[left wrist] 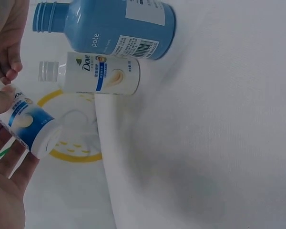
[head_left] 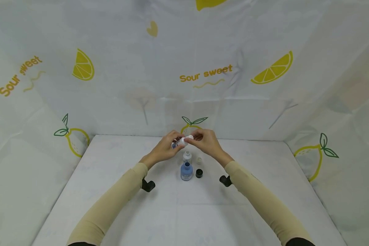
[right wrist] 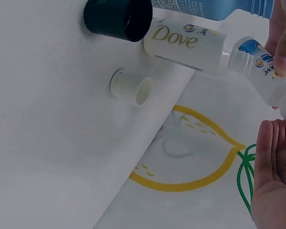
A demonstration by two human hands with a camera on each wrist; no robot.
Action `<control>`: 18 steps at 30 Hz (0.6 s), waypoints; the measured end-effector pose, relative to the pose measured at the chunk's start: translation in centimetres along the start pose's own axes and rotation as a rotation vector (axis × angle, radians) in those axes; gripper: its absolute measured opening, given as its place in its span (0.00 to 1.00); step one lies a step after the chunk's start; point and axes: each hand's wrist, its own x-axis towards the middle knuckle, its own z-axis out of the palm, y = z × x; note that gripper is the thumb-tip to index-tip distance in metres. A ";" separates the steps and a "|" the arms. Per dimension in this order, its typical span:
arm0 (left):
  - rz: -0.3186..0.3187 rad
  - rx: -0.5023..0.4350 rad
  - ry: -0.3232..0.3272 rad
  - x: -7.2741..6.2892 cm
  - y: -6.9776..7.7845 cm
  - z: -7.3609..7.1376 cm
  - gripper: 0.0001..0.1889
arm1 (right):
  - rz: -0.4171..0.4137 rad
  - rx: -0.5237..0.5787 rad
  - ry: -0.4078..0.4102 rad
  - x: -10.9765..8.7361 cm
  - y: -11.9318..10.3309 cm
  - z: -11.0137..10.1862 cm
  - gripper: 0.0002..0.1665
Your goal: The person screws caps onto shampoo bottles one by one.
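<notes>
Tilted in the air over the far part of the table is a small white and blue Dove bottle (left wrist: pixel 26 119). My left hand (head_left: pixel 164 147) grips its body, thumb on one side and fingers on the other. At its top end, the thumb and fingers of my right hand (head_left: pixel 207 142) pinch the white cap (head_left: pixel 189 137). Below the hands stands an uncapped white Dove bottle (left wrist: pixel 105 74) with a clear threaded neck. Nearer to me is a larger blue bottle (head_left: pixel 186 172), also with its mouth uncovered.
Right of the blue bottle a black cap (head_left: pixel 199 173) sits on the white table (head_left: pixel 178 218). A small whitish cap (right wrist: pixel 131 87) lies beyond it, beside the white bottle. A hanging sheet with lemon prints (head_left: pixel 126 85) closes off the table's back and sides.
</notes>
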 end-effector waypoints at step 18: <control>0.012 -0.017 0.017 -0.1 0.1 0.1 0.19 | 0.022 -0.028 0.003 -0.2 0.1 0.2 0.20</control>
